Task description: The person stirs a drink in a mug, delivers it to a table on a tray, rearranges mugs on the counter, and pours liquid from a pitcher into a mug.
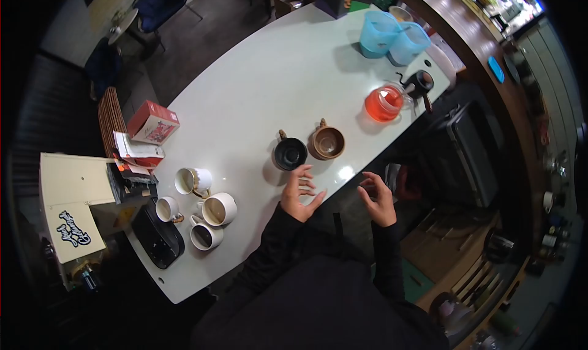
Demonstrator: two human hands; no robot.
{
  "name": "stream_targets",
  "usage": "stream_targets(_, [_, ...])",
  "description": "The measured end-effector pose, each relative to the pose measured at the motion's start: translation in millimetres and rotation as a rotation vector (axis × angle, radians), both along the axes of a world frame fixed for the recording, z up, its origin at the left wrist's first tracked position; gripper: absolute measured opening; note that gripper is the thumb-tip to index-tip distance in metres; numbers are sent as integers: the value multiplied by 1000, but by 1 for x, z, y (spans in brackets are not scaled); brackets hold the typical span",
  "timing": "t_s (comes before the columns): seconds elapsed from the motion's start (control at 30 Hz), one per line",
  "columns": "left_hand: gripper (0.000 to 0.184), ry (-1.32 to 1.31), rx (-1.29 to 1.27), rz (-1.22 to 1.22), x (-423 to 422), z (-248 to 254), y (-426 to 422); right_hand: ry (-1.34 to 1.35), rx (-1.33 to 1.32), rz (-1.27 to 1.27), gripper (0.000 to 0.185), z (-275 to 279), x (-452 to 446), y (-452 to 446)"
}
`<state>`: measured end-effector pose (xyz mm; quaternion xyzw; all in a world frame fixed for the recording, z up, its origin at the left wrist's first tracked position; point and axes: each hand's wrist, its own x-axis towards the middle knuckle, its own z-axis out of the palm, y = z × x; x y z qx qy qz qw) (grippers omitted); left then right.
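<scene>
A black mug [290,154] and a brown mug [326,143] stand side by side on the white table, their handles pointing away from me. My left hand [298,194] hovers at the table's front edge, just below the black mug, fingers apart and holding nothing. Beyond the edge, to the right, my right hand [377,199] is raised in the air with curved, parted fingers and nothing in it. Whether the left fingertips touch the black mug I cannot tell.
Several white mugs [219,209] are grouped at the table's left, beside a black tray [160,237]. A red and white box [153,122] stands behind them. To the right are a glass pot of red liquid [384,102], a black gooseneck kettle [419,85] and light-blue containers [378,34].
</scene>
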<state>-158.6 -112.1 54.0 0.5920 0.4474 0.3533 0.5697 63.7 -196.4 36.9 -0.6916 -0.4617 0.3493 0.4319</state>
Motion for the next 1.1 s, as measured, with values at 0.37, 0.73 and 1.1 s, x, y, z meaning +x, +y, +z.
stream_targets(0.37, [109,385,560,-78,55,-41,-1,115,77,-376,27,-14,22,-181])
stream_targets(0.73, [87,584,965,420,110,-116,84,233,16,-778,25,-8,-11,-372])
stream_targets(1.1, [95,496,1052,479,118,-120,85,264,285,-1177,22,-34,-32,-501])
